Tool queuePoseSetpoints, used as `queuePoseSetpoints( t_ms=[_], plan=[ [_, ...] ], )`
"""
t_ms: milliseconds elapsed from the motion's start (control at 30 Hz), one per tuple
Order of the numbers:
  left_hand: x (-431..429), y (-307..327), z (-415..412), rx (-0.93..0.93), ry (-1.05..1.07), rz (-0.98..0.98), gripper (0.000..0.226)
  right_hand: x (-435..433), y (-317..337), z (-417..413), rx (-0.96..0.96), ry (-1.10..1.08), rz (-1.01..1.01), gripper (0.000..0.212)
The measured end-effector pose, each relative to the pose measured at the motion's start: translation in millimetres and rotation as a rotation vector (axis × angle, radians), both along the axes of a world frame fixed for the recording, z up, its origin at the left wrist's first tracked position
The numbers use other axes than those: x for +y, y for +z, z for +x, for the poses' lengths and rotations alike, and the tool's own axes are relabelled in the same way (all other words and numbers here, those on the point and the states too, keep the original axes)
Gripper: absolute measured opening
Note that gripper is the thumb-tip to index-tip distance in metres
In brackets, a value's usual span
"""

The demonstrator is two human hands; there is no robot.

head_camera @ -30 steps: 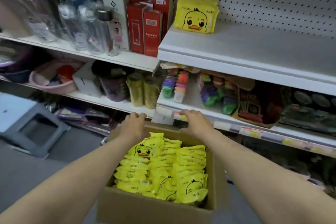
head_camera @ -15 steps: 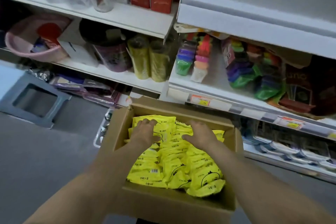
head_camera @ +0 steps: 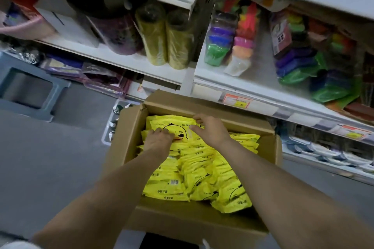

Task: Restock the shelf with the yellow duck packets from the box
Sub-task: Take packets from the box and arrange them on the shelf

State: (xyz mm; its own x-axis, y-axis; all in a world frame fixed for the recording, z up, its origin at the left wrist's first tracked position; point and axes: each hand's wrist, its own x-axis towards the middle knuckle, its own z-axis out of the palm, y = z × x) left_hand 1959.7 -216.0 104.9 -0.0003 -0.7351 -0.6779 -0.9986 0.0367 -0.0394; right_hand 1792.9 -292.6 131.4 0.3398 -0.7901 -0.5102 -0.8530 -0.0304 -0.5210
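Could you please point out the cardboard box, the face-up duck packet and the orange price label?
cardboard box (head_camera: 194,222), head view, near wall.
face-up duck packet (head_camera: 176,127), head view, printed duck's head.
orange price label (head_camera: 237,101), head view, label's middle.

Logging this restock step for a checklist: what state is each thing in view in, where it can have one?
Brown cardboard box: open, flaps up, nearly full.
Yellow duck packets: piled loosely inside the box.
Top yellow duck packet: face up in the box, held by both hands.
Left hand: fingers curled on its left edge.
Right hand: pinches its far edge.
Two yellow-green wrapped rolls: upright on the shelf.
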Motion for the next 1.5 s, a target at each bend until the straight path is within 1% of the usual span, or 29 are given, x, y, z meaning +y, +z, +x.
queuePoseSetpoints(
  t_ms=[67, 100, 133, 200, 300, 333, 400, 433, 467, 500, 533, 567, 633, 700, 800, 867, 1000, 1033, 1067, 1100, 1133, 1167, 1200, 1267, 1300, 1333, 1367, 1467, 1500],
  plan=[
    [1.1, 1.5, 7.9, 0.02, -0.006, 0.001, 0.041, 0.1, -1.6, 10.7, 0.03, 0.008, -0.033, 0.04],
    [0.3, 4.5, 12.4, 0.028, -0.013, 0.006, 0.04, 0.8, -2.0, 15.4, 0.068, 0.011, -0.063, 0.039],
    [-1.9, 8.3, 17.2, 0.043, -0.022, 0.027, 0.043, 2.0, -2.4, 19.3, 0.106, 0.005, -0.095, 0.038],
    [-7.6, 16.3, 27.3, 0.116, 0.032, 0.138, 0.059, 6.9, -5.4, 24.7, 0.134, -0.01, -0.118, 0.039],
    [-9.0, 18.9, 47.5, 0.287, 0.322, 0.342, 0.086, 19.6, -10.8, 30.6, 0.139, 0.028, -0.036, 0.051],
    [-6.2, 21.3, 54.3, 0.344, 0.414, 0.373, 0.093, 24.1, -12.3, 31.9, 0.165, 0.036, -0.014, 0.051],
    [7.4, 20.0, 68.5, 0.453, 0.593, 0.363, 0.109, 31.8, -16.2, 33.4, 0.217, 0.026, -0.008, 0.043],
    [16.4, 19.2, 73.1, 0.492, 0.677, 0.342, 0.111, 35.4, -18.6, 34.1, 0.228, 0.016, -0.01, 0.037],
    [26.6, 18.6, 76.9, 0.525, 0.76, 0.338, 0.106, 39.1, -21.2, 35.1, 0.223, 0.0, 0.001, 0.031],
    [36.3, 23.5, 77.0, 0.572, 0.828, 0.336, 0.096, 43.3, -24.8, 36.8, 0.198, -0.022, 0.027, 0.028],
    [46.9, 29.0, 76.0, 0.633, 0.899, 0.345, 0.083, 48.2, -27.5, 39.0, 0.171, -0.046, 0.067, 0.03],
    [57.0, 32.6, 74.3, 0.695, 0.963, 0.355, 0.071, 53.9, -30.5, 41.3, 0.141, -0.071, 0.102, 0.036],
    [75.2, 38.8, 69.6, 0.784, 1.068, 0.35, 0.057, 64.7, -36.0, 43.9, 0.108, -0.089, 0.137, 0.05],
    [88.4, 45.1, 64.9, 0.829, 1.155, 0.317, 0.047, 73.2, -41.3, 42.5, 0.105, -0.065, 0.174, 0.054],
    [98.5, 54.8, 60.6, 0.903, 1.286, 0.265, 0.045, 75.0, -39.3, 30.2, 0.079, -0.156, 0.208, 0.036],
    [98.4, 62.4, 57.1, 0.965, 1.351, 0.232, 0.049, 70.3, -27.8, 16.8, 0.035, -0.246, 0.204, 0.024],
    [88.9, 81.5, 45.3, 1.023, 1.377, 0.17, 0.067, 71.3, -6.5, -19.0, -0.077, -0.398, 0.21, 0.046],
    [85.6, 84.8, 42.2, 1.041, 1.357, 0.149, 0.08, 74.0, -1.7, -29.1, -0.132, -0.447, 0.204, 0.055],
    [81.6, 86.3, 40.3, 1.046, 1.337, 0.13, 0.099, 76.4, 5.3, -37.1, -0.202, -0.511, 0.227, 0.072],
    [76.6, 85.2, 37.6, 1.056, 1.317, 0.095, 0.116, 78.9, 14.3, -44.4, -0.299, -0.61, 0.263, 0.083],
    [72.4, 88.4, 33.9, 1.051, 1.299, 0.071, 0.128, 83.1, 25.4, -50.2, -0.373, -0.7, 0.295, 0.083],
    [69.1, 111.9, 23.2, 1.046, 1.259, 0.062, 0.129, 87.7, 35.0, -55.3, -0.44, -0.781, 0.326, 0.083],
    [65.8, 134.8, 12.4, 1.05, 1.217, 0.071, 0.116, 92.9, 43.4, -62.0, -0.491, -0.828, 0.364, 0.085],
    [60.6, 166.7, -4.6, 1.08, 1.15, 0.078, 0.065, 101.8, 56.7, -77.0, -0.555, -0.868, 0.393, 0.091],
    [58.7, 177.8, -10.4, 1.09, 1.122, 0.064, 0.047, 105.1, 62.8, -84.6, -0.571, -0.877, 0.404, 0.091],
    [57.4, 189.8, -16.4, 1.086, 1.087, 0.064, 0.041, 109.8, 72.4, -91.2, -0.58, -0.89, 0.406, 0.087],
    [54.5, 198.8, -21.0, 1.081, 1.056, 0.041, 0.044, 112.5, 80.4, -98.4, -0.605, -0.888, 0.432, 0.08],
    [41.1, 224.7, -27.4, 1.064, 0.947, 0.006, 0.068, 118.0, 102.3, -121.2, -0.678, -0.871, 0.495, 0.055],
    [35.4, 237.4, -31.6, 1.042, 0.902, 0.004, 0.072, 119.0, 113.5, -126.0, -0.71, -0.852, 0.502, 0.059]
  ],
)
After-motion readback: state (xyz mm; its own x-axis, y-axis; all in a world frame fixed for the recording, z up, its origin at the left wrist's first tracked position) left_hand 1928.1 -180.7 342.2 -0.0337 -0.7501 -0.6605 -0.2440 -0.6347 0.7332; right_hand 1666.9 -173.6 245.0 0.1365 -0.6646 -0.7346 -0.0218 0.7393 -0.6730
